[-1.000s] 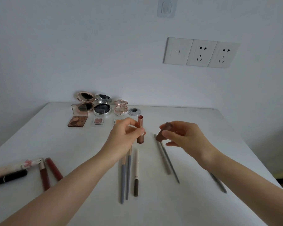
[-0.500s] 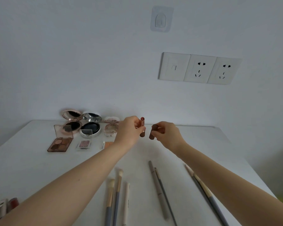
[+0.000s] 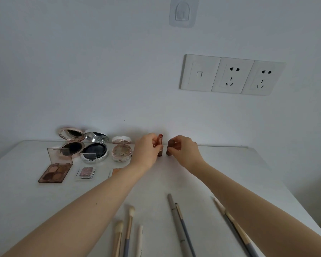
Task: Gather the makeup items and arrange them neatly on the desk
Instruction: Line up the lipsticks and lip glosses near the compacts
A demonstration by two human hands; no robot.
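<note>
left hand [image 3: 146, 151] is gripping upright rose-gold lipstick tube [image 3: 160, 144] | right hand [image 3: 183, 151] is pinching brown cylindrical cap [image 3: 170, 149] | both are standing parallel, just beside each other, between hands

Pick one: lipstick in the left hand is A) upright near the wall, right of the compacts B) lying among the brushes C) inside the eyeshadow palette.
A: left hand holds the lipstick upright, right of the compacts; right hand pinches a brown cap beside it.
</note>
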